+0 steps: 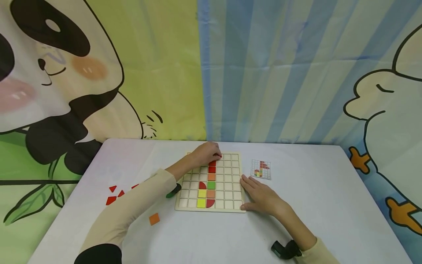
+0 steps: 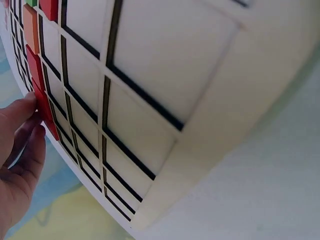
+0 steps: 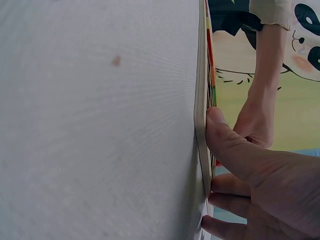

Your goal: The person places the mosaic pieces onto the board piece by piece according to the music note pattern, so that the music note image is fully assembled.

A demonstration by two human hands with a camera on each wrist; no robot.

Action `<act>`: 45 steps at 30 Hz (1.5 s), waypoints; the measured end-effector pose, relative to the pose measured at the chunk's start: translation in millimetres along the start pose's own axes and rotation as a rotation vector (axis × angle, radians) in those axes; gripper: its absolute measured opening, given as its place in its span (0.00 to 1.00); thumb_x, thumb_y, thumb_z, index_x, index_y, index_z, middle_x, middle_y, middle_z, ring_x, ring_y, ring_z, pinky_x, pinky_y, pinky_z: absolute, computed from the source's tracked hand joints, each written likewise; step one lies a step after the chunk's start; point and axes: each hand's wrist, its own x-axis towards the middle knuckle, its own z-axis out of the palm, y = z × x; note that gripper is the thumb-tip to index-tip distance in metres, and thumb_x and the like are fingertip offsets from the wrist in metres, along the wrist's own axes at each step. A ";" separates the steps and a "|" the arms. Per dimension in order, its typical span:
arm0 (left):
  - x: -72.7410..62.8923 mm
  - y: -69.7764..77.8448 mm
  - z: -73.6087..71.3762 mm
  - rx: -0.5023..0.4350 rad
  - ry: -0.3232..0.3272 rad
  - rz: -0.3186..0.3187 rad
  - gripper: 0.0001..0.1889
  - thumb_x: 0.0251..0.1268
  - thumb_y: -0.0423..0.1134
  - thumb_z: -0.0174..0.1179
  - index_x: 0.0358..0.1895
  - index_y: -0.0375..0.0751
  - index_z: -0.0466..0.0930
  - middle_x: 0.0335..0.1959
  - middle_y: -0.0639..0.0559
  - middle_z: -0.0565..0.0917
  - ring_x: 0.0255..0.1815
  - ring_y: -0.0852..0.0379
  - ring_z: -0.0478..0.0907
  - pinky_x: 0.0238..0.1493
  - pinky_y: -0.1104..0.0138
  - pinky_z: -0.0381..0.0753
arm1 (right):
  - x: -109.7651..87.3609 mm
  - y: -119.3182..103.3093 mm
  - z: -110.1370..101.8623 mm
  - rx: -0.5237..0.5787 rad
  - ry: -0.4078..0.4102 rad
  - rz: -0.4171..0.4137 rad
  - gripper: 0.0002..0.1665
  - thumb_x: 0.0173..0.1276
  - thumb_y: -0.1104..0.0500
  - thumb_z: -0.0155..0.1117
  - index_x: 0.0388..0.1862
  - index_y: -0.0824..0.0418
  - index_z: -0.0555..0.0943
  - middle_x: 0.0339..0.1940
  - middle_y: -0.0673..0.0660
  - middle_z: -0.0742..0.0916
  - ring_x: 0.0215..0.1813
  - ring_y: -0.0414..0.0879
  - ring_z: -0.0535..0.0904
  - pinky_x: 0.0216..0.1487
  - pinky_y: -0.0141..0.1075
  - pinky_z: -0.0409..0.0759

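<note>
A pale wooden grid board point(image 1: 227, 210) lies on the table, with a column of red, orange, green and yellow tiles and rounded red pieces in its cells. At the column's far end my left hand point(image 1: 206, 153) pinches a small red tile point(image 1: 220, 156), mostly covered by the fingers. In the left wrist view the thumb and fingertips of the left hand point(image 2: 22, 150) are at the red tiles point(image 2: 42, 102). My right hand point(image 1: 262, 194) rests along the board's right edge with extended fingers; in the right wrist view the thumb of this hand point(image 3: 265, 185) touches the rim.
A small pattern card point(image 1: 261, 169) lies right of the board. Several red pieces point(image 1: 111, 200) are scattered on the left of the white table point(image 1: 211, 238), partly behind the left sleeve. One orange square point(image 1: 154, 219) sits nearer the front. A printed curtain point(image 1: 263, 73) hangs behind.
</note>
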 end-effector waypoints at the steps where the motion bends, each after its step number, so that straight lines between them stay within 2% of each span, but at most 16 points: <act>1: -0.9 0.4 0.4 0.001 0.005 -0.005 0.08 0.74 0.36 0.63 0.46 0.40 0.91 0.42 0.47 0.88 0.46 0.52 0.84 0.53 0.61 0.83 | 0.1 -0.7 0.1 0.001 -0.003 0.002 0.54 0.66 0.42 0.73 0.79 0.72 0.63 0.82 0.68 0.65 0.81 0.68 0.61 0.75 0.63 0.65; 6: -6.6 3.3 1.3 0.023 0.027 -0.018 0.07 0.74 0.36 0.64 0.45 0.40 0.91 0.42 0.47 0.89 0.46 0.51 0.85 0.54 0.60 0.84 | 0.5 -2.7 0.6 -0.004 -0.006 -0.001 0.54 0.66 0.42 0.73 0.79 0.72 0.63 0.82 0.68 0.66 0.81 0.68 0.61 0.75 0.62 0.65; 9: -13.6 4.1 -0.1 0.037 0.039 -0.014 0.08 0.74 0.36 0.64 0.45 0.39 0.91 0.45 0.46 0.88 0.48 0.50 0.84 0.54 0.60 0.84 | 1.0 -3.1 1.4 -0.007 -0.001 -0.011 0.54 0.66 0.42 0.73 0.78 0.72 0.64 0.81 0.68 0.66 0.80 0.68 0.62 0.75 0.62 0.66; 12: -29.3 4.7 -6.7 0.007 0.066 -0.045 0.10 0.74 0.37 0.64 0.50 0.38 0.89 0.50 0.45 0.86 0.53 0.48 0.83 0.55 0.59 0.84 | 1.9 -3.6 2.4 -0.003 -0.001 -0.014 0.53 0.66 0.43 0.73 0.78 0.72 0.63 0.81 0.69 0.66 0.81 0.69 0.61 0.76 0.62 0.65; 14: -48.7 5.1 -14.4 -0.043 0.094 -0.091 0.12 0.74 0.38 0.64 0.54 0.38 0.87 0.54 0.44 0.85 0.58 0.47 0.82 0.59 0.57 0.83 | 2.5 -3.7 2.6 -0.005 -0.002 -0.012 0.54 0.66 0.43 0.73 0.78 0.72 0.63 0.82 0.68 0.65 0.81 0.68 0.61 0.76 0.62 0.65; 17: -95.6 6.6 -27.2 -0.140 0.140 -0.186 0.15 0.74 0.40 0.64 0.59 0.38 0.84 0.58 0.44 0.84 0.62 0.45 0.80 0.61 0.54 0.83 | 3.2 -2.7 2.5 -0.009 -0.006 -0.001 0.54 0.66 0.44 0.73 0.79 0.72 0.62 0.82 0.68 0.65 0.81 0.68 0.60 0.76 0.62 0.64; 19: -135.8 5.5 -33.3 -0.203 0.183 -0.252 0.17 0.73 0.39 0.65 0.60 0.37 0.83 0.59 0.44 0.85 0.61 0.43 0.81 0.59 0.52 0.84 | 3.0 -2.0 1.1 -0.018 -0.009 0.001 0.54 0.66 0.43 0.73 0.79 0.72 0.62 0.82 0.68 0.65 0.81 0.68 0.60 0.76 0.62 0.64; 22: -200.3 -2.2 -38.6 -0.246 0.260 -0.359 0.20 0.70 0.37 0.67 0.62 0.36 0.82 0.59 0.42 0.85 0.57 0.41 0.83 0.52 0.54 0.87 | 2.0 -0.8 -2.0 -0.028 -0.007 0.009 0.54 0.66 0.44 0.74 0.79 0.71 0.62 0.82 0.68 0.65 0.81 0.68 0.60 0.76 0.62 0.64; 25: -259.3 -15.2 -42.0 -0.228 0.348 -0.466 0.22 0.67 0.33 0.70 0.62 0.34 0.81 0.58 0.39 0.85 0.53 0.39 0.83 0.47 0.64 0.87 | 0.0 1.2 -4.5 -0.045 0.003 0.007 0.54 0.66 0.43 0.73 0.79 0.72 0.63 0.82 0.68 0.65 0.81 0.68 0.61 0.76 0.61 0.65; 27: -292.5 -24.8 -42.8 -0.196 0.399 -0.519 0.22 0.65 0.32 0.71 0.62 0.33 0.81 0.56 0.36 0.85 0.51 0.38 0.83 0.42 0.72 0.85 | -1.5 2.9 -5.5 -0.047 0.014 0.005 0.53 0.66 0.43 0.73 0.78 0.72 0.63 0.81 0.69 0.66 0.80 0.69 0.61 0.76 0.61 0.66; 29: -320.0 -31.9 -42.5 -0.170 0.422 -0.571 0.22 0.64 0.32 0.71 0.61 0.32 0.81 0.56 0.35 0.85 0.52 0.38 0.81 0.41 0.80 0.81 | -2.9 4.6 -5.9 -0.046 0.022 -0.001 0.53 0.66 0.43 0.73 0.78 0.72 0.64 0.81 0.69 0.66 0.80 0.69 0.62 0.75 0.62 0.66; 31: -341.3 -36.6 -40.0 -0.161 0.418 -0.626 0.22 0.65 0.34 0.71 0.61 0.33 0.81 0.57 0.34 0.85 0.52 0.37 0.81 0.40 0.83 0.78 | -3.4 6.2 -5.6 -0.045 0.031 -0.011 0.53 0.66 0.43 0.73 0.78 0.73 0.64 0.80 0.70 0.67 0.79 0.70 0.63 0.75 0.62 0.67; 33: -356.4 -38.2 -36.8 -0.166 0.399 -0.684 0.23 0.66 0.36 0.71 0.62 0.32 0.81 0.58 0.33 0.84 0.53 0.37 0.80 0.40 0.83 0.78 | -3.5 8.2 -4.3 -0.046 0.040 -0.017 0.53 0.66 0.43 0.73 0.78 0.72 0.64 0.81 0.70 0.67 0.79 0.70 0.63 0.75 0.62 0.67; 36: -369.1 -38.9 -32.3 -0.187 0.371 -0.757 0.24 0.68 0.39 0.70 0.63 0.31 0.80 0.59 0.30 0.82 0.52 0.34 0.82 0.37 0.79 0.79 | -3.1 7.9 -3.8 -0.046 0.039 -0.020 0.53 0.66 0.43 0.73 0.78 0.72 0.64 0.80 0.70 0.67 0.79 0.70 0.63 0.75 0.62 0.67; 39: -373.6 -37.5 -29.1 -0.192 0.372 -0.785 0.24 0.68 0.39 0.69 0.62 0.30 0.80 0.59 0.28 0.82 0.51 0.33 0.83 0.36 0.77 0.81 | -2.7 4.8 -4.0 -0.036 0.029 -0.021 0.54 0.65 0.43 0.73 0.78 0.73 0.64 0.80 0.70 0.67 0.79 0.70 0.63 0.74 0.62 0.67; 45: -375.7 -34.8 -23.5 -0.199 0.385 -0.798 0.22 0.70 0.38 0.68 0.62 0.31 0.80 0.58 0.30 0.82 0.50 0.34 0.84 0.36 0.78 0.80 | -0.7 2.3 0.3 -0.026 0.028 -0.028 0.53 0.66 0.44 0.74 0.78 0.73 0.64 0.80 0.70 0.66 0.79 0.70 0.62 0.75 0.62 0.66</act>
